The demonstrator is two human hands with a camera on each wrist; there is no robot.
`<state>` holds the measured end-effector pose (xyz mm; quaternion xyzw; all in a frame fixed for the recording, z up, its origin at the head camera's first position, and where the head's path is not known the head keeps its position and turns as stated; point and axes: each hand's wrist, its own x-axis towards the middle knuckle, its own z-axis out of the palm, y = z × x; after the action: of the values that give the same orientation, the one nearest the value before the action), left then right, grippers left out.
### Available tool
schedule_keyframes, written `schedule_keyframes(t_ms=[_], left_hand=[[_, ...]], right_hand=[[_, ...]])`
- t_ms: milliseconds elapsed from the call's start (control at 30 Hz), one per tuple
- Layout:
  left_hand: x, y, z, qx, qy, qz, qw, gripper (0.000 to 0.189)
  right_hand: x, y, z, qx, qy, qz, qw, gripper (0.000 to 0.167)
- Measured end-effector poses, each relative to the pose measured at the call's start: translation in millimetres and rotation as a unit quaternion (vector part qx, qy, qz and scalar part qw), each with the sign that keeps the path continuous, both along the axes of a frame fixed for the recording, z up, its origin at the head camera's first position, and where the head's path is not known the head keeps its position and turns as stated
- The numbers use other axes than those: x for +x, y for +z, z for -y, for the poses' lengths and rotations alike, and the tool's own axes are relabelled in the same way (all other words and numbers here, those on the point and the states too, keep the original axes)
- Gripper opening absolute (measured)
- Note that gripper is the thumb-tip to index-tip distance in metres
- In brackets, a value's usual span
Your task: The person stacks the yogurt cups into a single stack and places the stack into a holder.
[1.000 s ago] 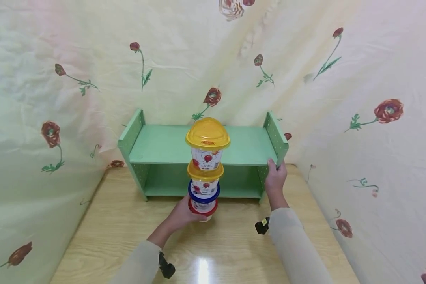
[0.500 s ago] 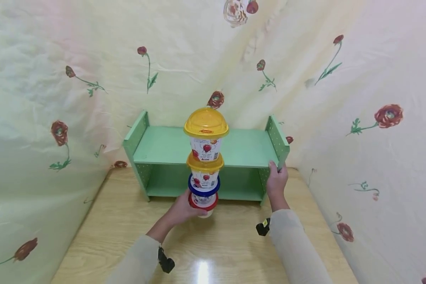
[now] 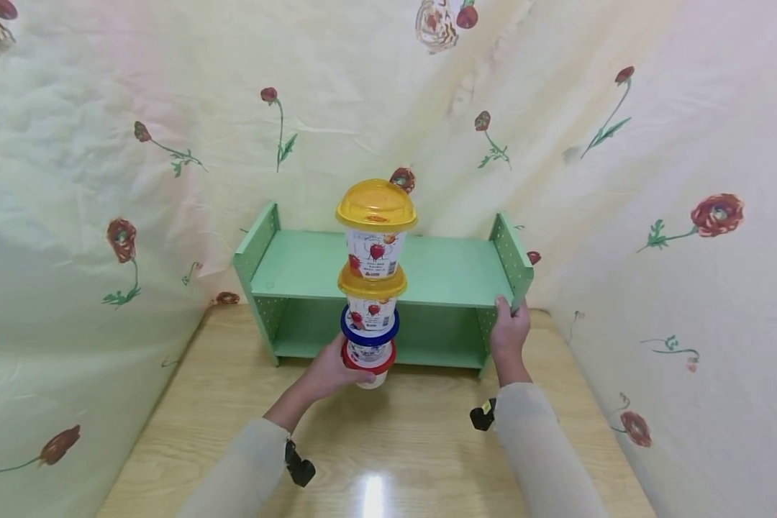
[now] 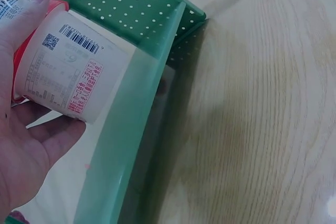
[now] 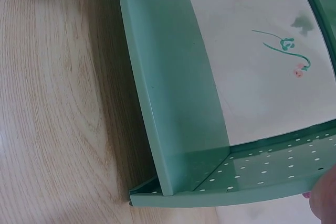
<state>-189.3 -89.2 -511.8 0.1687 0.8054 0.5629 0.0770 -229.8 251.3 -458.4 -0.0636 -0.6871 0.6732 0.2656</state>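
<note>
Several lidded paper tubs stand in one upright stack in front of the shelf unit in the head view. At the top is a tub (image 3: 375,253) with a domed yellow lid; below it come a yellow-lidded tub (image 3: 372,312), a blue-lidded tub (image 3: 367,352) and the red-lidded tub (image 4: 68,69). My left hand (image 3: 333,370) grips the red-lidded tub, thumb in front, fingers curled round the far side. My right hand (image 3: 510,334) holds the front edge of the green shelf unit (image 3: 456,270) at its right side panel. Only a fingertip shows in the right wrist view.
The shelf unit has an upper and a lower board (image 3: 427,351) between perforated side panels. It stands at the back of a wooden table (image 3: 421,439). A flower-printed cloth (image 3: 337,129) hangs behind and at both sides.
My left hand has raised the stack; its top now rises higher against the shelf unit. My right hand keeps its hold on the side panel. The head view has shifted slightly.
</note>
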Motion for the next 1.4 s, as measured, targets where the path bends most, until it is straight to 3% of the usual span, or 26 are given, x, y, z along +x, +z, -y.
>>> schedule_keyframes(t_ms=[167, 367, 467, 700, 1033, 1400], left_hand=[[-0.7, 3.3, -2.7, -0.006, 0.002, -0.007, 1.0, 0.095], [-4.6, 16.2, -4.9, -0.005, -0.004, -0.024, 0.9997, 0.092], [-7.4, 24.0, -5.0, -0.014, 0.004, -0.031, 0.9994, 0.092], [-14.0, 37.3, -2.3, -0.024, 0.018, -0.034, 0.999, 0.092], [-16.3, 47.9, 9.5, -0.025, 0.026, -0.045, 0.9983, 0.09], [-10.2, 54.4, 1.1, -0.042, 0.034, -0.03, 0.9981, 0.09]], right_hand=[[-7.8, -9.9, -5, -0.01, -0.001, 0.002, 0.9999, 0.05], [-19.6, -24.7, -9, -0.005, -0.013, -0.007, 0.9999, 0.05], [-17.3, -22.5, -9, -0.006, -0.011, -0.007, 0.9999, 0.05], [3.0, 2.8, 2, 0.0, -0.001, 0.006, 1.0, 0.05], [7.1, 1.3, 4, 0.011, 0.005, 0.02, 0.9997, 0.051], [-17.7, -25.6, -9, 0.007, -0.002, 0.01, 0.9999, 0.051]])
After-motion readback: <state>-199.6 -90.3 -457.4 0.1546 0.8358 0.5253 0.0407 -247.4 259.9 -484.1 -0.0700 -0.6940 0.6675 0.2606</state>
